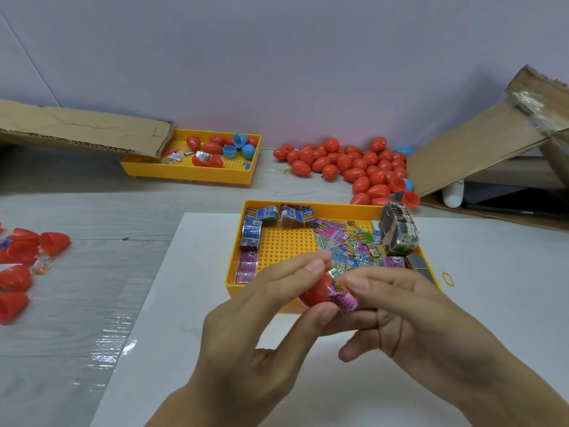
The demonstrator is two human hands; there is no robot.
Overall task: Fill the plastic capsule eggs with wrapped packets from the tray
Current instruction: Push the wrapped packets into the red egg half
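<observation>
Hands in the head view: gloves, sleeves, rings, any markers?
Both bare. The left hand and right hand show no gloves, rings, watch or markers. Forearms are uncovered to the frame edge, with no sleeve in view. Fingernails are short and unpainted.

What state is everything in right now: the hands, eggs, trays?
Left hand: grips red egg half.
Right hand: pushes pink packet into it.
Near tray: part full of packets.
Far tray: holds eggs, some open.
Egg pile: mostly closed.
</observation>
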